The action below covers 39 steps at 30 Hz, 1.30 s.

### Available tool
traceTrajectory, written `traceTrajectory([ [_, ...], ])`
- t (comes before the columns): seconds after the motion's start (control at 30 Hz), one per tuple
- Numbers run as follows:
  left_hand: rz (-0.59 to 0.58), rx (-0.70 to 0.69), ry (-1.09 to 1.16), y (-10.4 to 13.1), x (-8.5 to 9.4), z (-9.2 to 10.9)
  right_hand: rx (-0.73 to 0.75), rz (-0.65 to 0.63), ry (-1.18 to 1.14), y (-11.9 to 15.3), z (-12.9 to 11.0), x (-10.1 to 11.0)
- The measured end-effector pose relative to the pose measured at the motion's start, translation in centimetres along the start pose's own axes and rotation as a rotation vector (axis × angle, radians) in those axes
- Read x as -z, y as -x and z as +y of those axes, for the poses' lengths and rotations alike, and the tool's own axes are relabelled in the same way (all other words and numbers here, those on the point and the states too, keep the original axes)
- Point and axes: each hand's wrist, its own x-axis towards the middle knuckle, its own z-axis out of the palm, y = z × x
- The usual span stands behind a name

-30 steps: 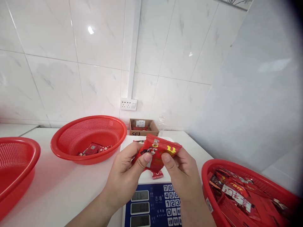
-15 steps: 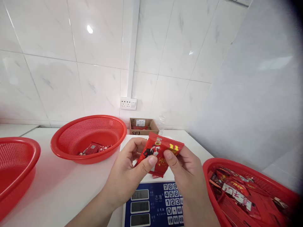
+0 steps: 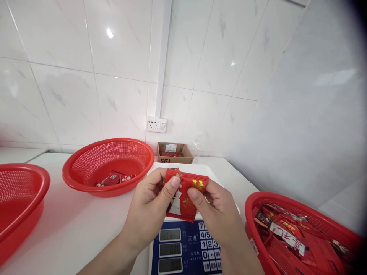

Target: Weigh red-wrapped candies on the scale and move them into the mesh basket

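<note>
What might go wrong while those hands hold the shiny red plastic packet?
The shiny red plastic packet might slip from the left hand and right hand onto the blue-and-white scale below, perhaps pressing a button. The right forearm, close beside the filled red plastic basket, might bump it.

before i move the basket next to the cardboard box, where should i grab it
Probably the near side of the basket's rim, coming from the front: the lip flares out past the body, so fingers should fit under, and the far side faces the wall.

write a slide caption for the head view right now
Two hands hold a red packet above a blue-panelled scale.
</note>
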Motion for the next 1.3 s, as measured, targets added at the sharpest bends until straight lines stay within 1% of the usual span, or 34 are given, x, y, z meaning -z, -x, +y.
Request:
traceTrajectory([
  [0.1, -0.052, 0.003, -0.097, 0.0, 0.1, 0.1, 0.005, 0.137, 0.004, 0.0, 0.1, 0.0],
  [0.2, -0.152, 0.066, -0.221, -0.1, 0.0, 0.2, -0.008, 0.289, -0.055, 0.0, 0.1, 0.0],
  [0.27, -0.199, 0.087, -0.272, -0.2, 0.0, 0.2, -0.026, 0.325, -0.104, -0.2, 0.0, 0.1],
  [0.3, -0.203, 0.08, -0.279, -0.2, -0.1, 0.2, -0.027, 0.319, -0.119, -0.3, 0.0, 0.2],
  [0.37, -0.17, 0.042, -0.271, -0.2, -0.1, 0.1, -0.018, 0.249, -0.138, -0.4, 0.0, 0.2],
  [0.5, -0.1, -0.003, -0.241, -0.3, 0.1, -0.1, -0.073, 0.022, -0.164, -0.4, 0.0, 0.1],
  [0.57, -0.105, -0.001, -0.246, -0.4, 0.2, -0.1, -0.093, -0.004, -0.142, -0.3, 0.0, -0.1],
  [0.6, -0.097, -0.013, -0.254, -0.4, 0.3, -0.1, -0.087, 0.025, -0.119, -0.3, 0.0, -0.1],
  [0.63, -0.072, -0.042, -0.264, -0.4, 0.5, -0.1, -0.075, 0.084, -0.089, -0.3, 0.0, 0.0],
  [0.7, 0.023, -0.141, -0.274, -0.4, 0.8, 0.0, -0.056, 0.251, -0.01, -0.5, 0.1, 0.5],
  [0.77, 0.139, -0.257, -0.245, -0.4, 1.3, 0.4, -0.078, 0.408, 0.068, -0.6, 0.7, 1.2],
  [0.8, 0.178, -0.297, -0.212, -0.4, 1.6, 0.6, -0.103, 0.46, 0.102, -0.5, 1.2, 1.6],
  [0.87, 0.218, -0.335, -0.126, -0.4, 2.0, 1.1, -0.176, 0.503, 0.164, 0.0, 2.6, 2.4],
  [0.97, 0.218, -0.324, -0.035, -0.4, 2.4, 1.9, -0.339, 0.472, 0.317, 1.7, 5.4, 3.1],
  [1.03, 0.212, -0.304, -0.01, -0.3, 2.5, 2.2, -0.439, 0.416, 0.519, 3.2, 7.1, 3.2],
  [1.07, 0.21, -0.293, -0.001, -0.2, 2.5, 2.4, -0.43, 0.391, 0.618, 3.8, 7.8, 3.2],
  [1.17, 0.214, -0.279, 0.02, 0.0, 2.7, 2.7, -0.274, 0.331, 0.849, 5.3, 8.8, 3.0],
  [1.23, 0.209, -0.282, 0.03, 0.0, 2.9, 2.8, -0.2, 0.255, 0.914, 5.7, 8.7, 2.8],
  [1.3, 0.192, -0.281, 0.033, 0.0, 3.0, 2.8, -0.194, 0.151, 0.946, 5.8, 8.4, 2.4],
])
